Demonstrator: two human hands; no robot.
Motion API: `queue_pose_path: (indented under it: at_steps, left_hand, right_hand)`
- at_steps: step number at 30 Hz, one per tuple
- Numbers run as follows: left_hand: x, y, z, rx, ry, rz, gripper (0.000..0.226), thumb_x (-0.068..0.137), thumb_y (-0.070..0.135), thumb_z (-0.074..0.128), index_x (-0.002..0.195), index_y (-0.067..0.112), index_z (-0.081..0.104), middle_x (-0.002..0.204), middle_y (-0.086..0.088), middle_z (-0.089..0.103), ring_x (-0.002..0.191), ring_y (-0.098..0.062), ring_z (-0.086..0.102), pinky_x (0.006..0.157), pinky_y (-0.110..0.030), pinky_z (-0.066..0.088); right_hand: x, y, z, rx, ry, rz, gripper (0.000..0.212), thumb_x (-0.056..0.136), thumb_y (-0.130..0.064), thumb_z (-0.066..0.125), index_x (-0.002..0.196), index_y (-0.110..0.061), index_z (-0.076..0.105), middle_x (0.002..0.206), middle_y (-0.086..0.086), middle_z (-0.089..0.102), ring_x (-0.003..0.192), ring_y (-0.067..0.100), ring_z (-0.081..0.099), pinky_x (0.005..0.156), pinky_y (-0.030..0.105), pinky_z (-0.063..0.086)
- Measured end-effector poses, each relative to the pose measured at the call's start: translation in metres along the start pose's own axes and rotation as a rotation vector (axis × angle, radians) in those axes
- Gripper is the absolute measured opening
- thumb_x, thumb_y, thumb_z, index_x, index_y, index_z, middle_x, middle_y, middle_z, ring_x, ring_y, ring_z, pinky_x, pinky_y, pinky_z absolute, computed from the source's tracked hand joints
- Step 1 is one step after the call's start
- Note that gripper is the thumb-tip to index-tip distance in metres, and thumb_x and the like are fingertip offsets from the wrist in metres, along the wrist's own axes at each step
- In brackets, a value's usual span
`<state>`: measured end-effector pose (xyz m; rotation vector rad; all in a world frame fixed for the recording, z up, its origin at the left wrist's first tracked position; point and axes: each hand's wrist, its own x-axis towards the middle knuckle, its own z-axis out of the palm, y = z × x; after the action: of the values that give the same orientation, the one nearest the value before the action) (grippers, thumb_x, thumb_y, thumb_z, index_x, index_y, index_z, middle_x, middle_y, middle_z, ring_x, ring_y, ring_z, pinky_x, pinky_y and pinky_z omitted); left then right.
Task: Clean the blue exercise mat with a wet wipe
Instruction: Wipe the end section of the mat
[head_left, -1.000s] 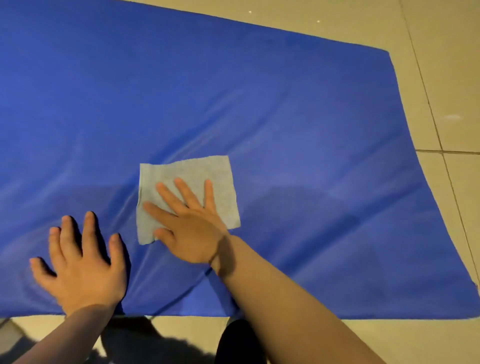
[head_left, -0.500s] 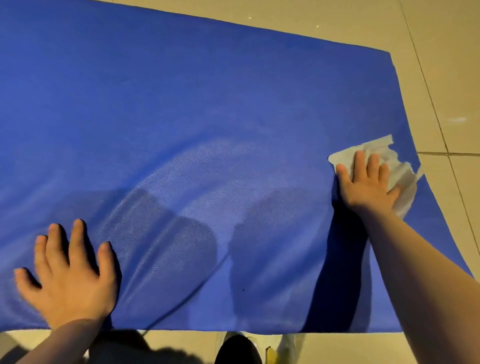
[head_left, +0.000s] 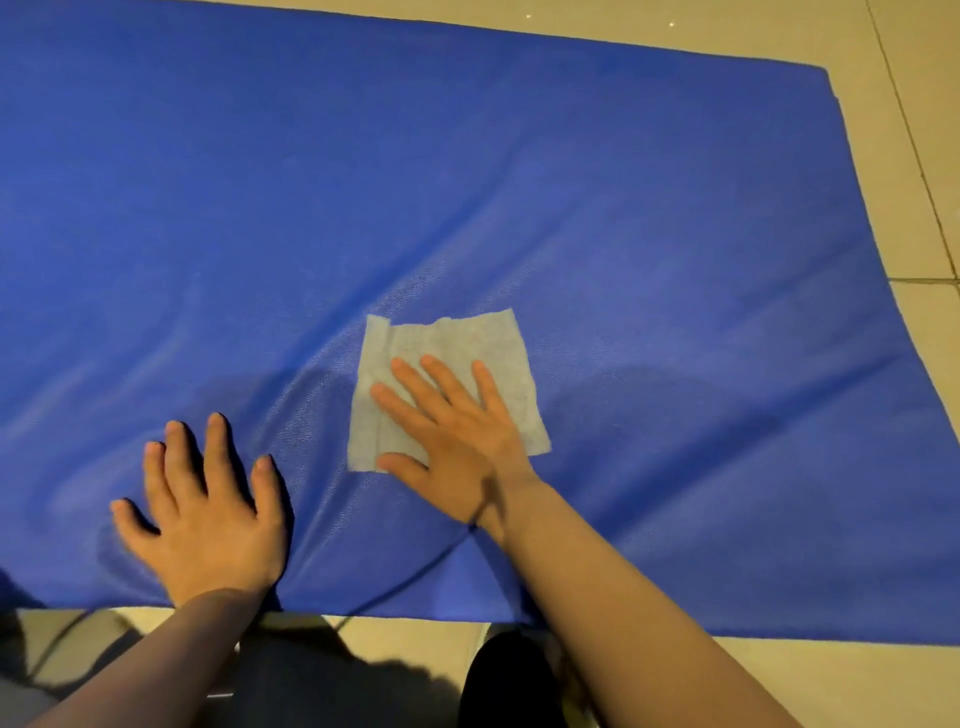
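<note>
The blue exercise mat (head_left: 467, 182) lies flat on the tiled floor and fills most of the view. A white wet wipe (head_left: 447, 343), spread out roughly square, lies on the mat's near middle. My right hand (head_left: 447, 441) presses flat on the wipe with straight, spread fingers, covering its lower part. My left hand (head_left: 202, 509) rests flat on the mat near its front edge, to the left of the wipe, fingers spread and holding nothing.
Beige floor tiles (head_left: 909, 156) border the mat at the right and the near side. The mat's front edge (head_left: 675, 631) runs just beyond my wrists. A dark shape (head_left: 509, 680), likely my knee, sits below the edge.
My right hand has swept the wipe back from the mat's right edge to the near middle. The left hand has stayed pressed on the mat.
</note>
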<state>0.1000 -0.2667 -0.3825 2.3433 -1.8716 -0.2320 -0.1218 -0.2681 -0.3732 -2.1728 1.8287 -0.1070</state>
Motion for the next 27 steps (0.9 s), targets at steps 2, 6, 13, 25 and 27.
queue_pose_path:
  at_steps: [2, 6, 13, 25, 27]
  left_hand:
    - [0.001, -0.001, -0.001, 0.005, -0.025, -0.002, 0.071, 0.092, 0.054, 0.022, 0.151, 0.019, 0.037, 0.161, -0.014, 0.024, 0.15, -0.029, 0.014, 0.114, -0.062, 0.007]
    - [0.001, 0.001, -0.005, 0.017, -0.113, -0.006, 0.073, 0.091, 0.056, 0.019, 0.153, 0.021, 0.033, 0.163, -0.011, 0.018, 0.151, -0.026, 0.008, 0.114, -0.06, 0.004]
    - [0.015, 0.013, -0.044, 0.104, -0.464, -0.02, 0.064, 0.102, 0.054, 0.029, 0.158, 0.031, 0.007, 0.166, -0.001, -0.006, 0.152, -0.019, -0.007, 0.118, -0.053, 0.002]
    - [-0.035, 0.045, -0.196, 0.296, -0.902, 0.582, 0.055, 0.103, 0.05, 0.04, 0.151, 0.024, 0.035, 0.155, -0.002, 0.039, 0.139, -0.023, 0.041, 0.112, -0.037, 0.035]
    - [-0.048, 0.056, -0.232, 0.29, -0.887, 0.67, 0.054, 0.104, 0.046, 0.04, 0.153, 0.024, 0.032, 0.155, -0.002, 0.038, 0.14, -0.022, 0.039, 0.114, -0.037, 0.032]
  right_hand:
    - [-0.007, 0.02, -0.005, 0.008, 0.014, 0.115, 0.065, 0.088, -0.061, 0.032, 0.139, -0.029, 0.055, 0.149, -0.003, 0.047, 0.137, 0.023, 0.045, 0.115, 0.058, 0.017]
    - [-0.03, 0.041, -0.024, 0.055, -0.148, 0.29, 0.079, 0.084, -0.068, 0.012, 0.153, -0.034, 0.028, 0.163, -0.006, 0.017, 0.15, 0.02, 0.017, 0.117, 0.055, 0.0]
    - [-0.076, 0.038, -0.1, 0.204, 0.076, 0.351, 0.065, 0.093, -0.058, 0.025, 0.151, -0.029, 0.033, 0.16, 0.003, 0.026, 0.144, 0.027, 0.029, 0.113, 0.05, 0.028]
    - [-0.166, -0.015, -0.263, 0.124, -0.063, 0.564, 0.039, 0.1, -0.044, 0.049, 0.133, -0.024, 0.053, 0.124, 0.001, 0.063, 0.11, 0.02, 0.058, 0.088, 0.032, 0.046]
    - [-0.18, -0.032, -0.298, 0.172, -0.049, 0.55, 0.04, 0.099, -0.042, 0.051, 0.135, -0.023, 0.053, 0.128, 0.004, 0.06, 0.111, 0.021, 0.057, 0.091, 0.032, 0.044]
